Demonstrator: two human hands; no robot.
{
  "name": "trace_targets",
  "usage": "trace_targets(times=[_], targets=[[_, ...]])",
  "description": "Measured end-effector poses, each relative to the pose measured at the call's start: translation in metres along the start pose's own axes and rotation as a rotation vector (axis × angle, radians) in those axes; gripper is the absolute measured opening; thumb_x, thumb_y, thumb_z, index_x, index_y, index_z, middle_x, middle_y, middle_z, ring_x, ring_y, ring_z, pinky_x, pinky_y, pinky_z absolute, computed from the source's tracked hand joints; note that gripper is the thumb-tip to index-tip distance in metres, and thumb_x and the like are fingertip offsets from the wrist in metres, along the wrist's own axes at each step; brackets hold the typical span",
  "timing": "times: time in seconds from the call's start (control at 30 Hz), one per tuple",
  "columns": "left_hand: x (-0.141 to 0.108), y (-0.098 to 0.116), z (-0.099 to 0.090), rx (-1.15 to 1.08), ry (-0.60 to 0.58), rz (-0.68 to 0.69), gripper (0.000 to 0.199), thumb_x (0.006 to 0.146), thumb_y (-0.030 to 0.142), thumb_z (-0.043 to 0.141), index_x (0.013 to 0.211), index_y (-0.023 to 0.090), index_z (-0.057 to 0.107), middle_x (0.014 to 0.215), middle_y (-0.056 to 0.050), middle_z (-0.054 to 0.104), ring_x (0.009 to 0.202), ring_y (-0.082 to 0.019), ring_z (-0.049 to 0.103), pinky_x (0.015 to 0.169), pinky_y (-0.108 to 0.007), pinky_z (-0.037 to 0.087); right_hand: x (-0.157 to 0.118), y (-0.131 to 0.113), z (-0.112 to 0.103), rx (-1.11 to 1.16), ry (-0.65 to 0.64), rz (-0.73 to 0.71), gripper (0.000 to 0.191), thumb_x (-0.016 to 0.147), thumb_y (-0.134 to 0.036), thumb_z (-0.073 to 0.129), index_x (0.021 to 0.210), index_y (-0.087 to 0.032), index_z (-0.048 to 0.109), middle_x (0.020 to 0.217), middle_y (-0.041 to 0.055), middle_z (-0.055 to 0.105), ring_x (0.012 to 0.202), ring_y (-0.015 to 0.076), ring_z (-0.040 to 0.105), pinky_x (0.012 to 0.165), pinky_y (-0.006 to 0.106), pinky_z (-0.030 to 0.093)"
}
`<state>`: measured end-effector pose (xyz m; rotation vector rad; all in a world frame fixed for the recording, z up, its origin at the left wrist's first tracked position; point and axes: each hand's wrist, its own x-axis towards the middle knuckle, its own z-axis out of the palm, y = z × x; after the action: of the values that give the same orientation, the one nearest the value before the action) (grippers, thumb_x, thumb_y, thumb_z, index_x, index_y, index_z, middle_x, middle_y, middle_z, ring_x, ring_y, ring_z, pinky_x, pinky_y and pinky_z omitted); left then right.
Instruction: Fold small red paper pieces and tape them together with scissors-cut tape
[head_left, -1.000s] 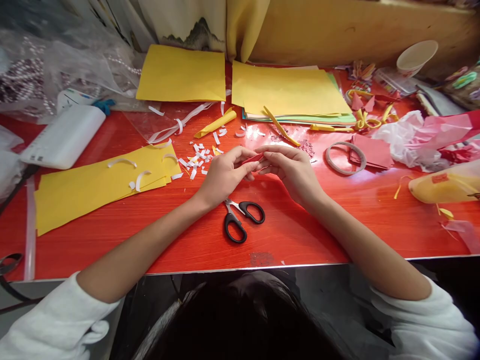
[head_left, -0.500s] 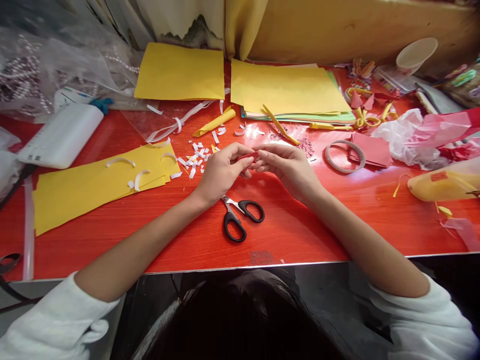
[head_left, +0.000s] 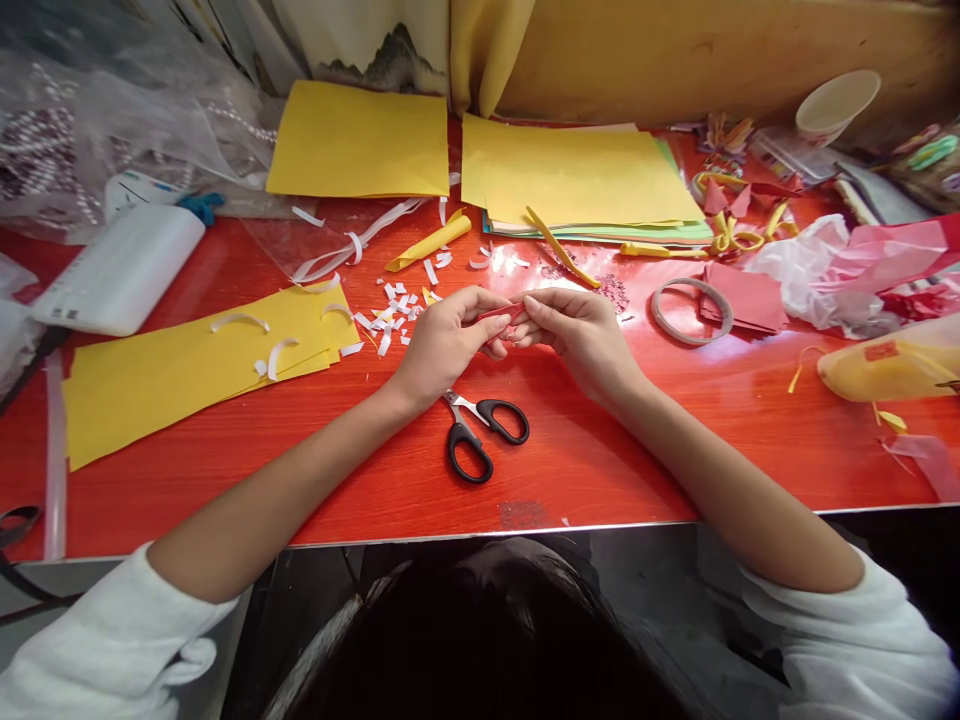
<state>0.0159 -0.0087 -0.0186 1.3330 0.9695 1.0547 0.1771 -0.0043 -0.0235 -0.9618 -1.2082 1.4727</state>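
A small piece of red paper [head_left: 513,311] is pinched between the fingertips of both hands above the table. My left hand [head_left: 456,335] grips its left end, with the thumb on top. On the other end, my right hand [head_left: 576,328] is closed with thumb and forefinger together. Fingers cover most of the paper, so its full shape is hidden. Black-handled scissors [head_left: 474,430] lie just below my left hand, their blade tips out of sight beneath it. White paper scraps [head_left: 390,315] are scattered left of my left hand.
Yellow paper strips [head_left: 187,375] lie at left, and yellow sheets [head_left: 360,140] at the back. A roll of tape [head_left: 690,312] and red paper squares [head_left: 750,300] are on the right. A white cup [head_left: 836,108] stands at the back right.
My right thumb has shifted slightly along the red paper, and a little more of the paper shows between the hands. The scissors and scraps have stayed in place.
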Motion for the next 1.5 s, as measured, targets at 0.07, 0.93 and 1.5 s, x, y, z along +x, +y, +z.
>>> trace_targets(times=[0.07, 0.93, 1.5], targets=[[0.0, -0.001, -0.001, 0.011, 0.012, -0.008, 0.012, 0.079, 0.016, 0.061, 0.09, 0.014, 0.06, 0.076, 0.0, 0.066, 0.056, -0.007, 0.061, 0.06, -0.021, 0.05, 0.002, 0.0, -0.002, 0.027, -0.016, 0.032, 0.02, 0.077, -0.03, 0.069, 0.087, -0.014, 0.067, 0.071, 0.0027, 0.069, 0.066, 0.0114, 0.067, 0.066, 0.023, 0.056], [0.001, -0.002, -0.005, 0.008, -0.046, -0.005, 0.007, 0.077, 0.015, 0.062, 0.083, 0.013, 0.063, 0.071, 0.0, 0.066, 0.052, -0.007, 0.06, 0.055, -0.021, 0.05, 0.0, -0.014, -0.002, -0.028, 0.002, 0.179, 0.008, 0.07, -0.008, 0.063, 0.075, -0.013, 0.067, 0.066, 0.0029, 0.07, 0.061, 0.0115, 0.067, 0.061, 0.02, 0.055], [0.002, -0.002, -0.004, -0.024, -0.05, 0.0, 0.006, 0.077, 0.014, 0.063, 0.082, 0.013, 0.06, 0.069, 0.001, 0.066, 0.052, -0.007, 0.062, 0.056, -0.021, 0.052, 0.0, -0.011, -0.004, 0.003, -0.028, 0.178, 0.007, 0.07, -0.009, 0.063, 0.074, -0.012, 0.067, 0.069, 0.0043, 0.07, 0.059, 0.0102, 0.066, 0.061, 0.02, 0.053]])
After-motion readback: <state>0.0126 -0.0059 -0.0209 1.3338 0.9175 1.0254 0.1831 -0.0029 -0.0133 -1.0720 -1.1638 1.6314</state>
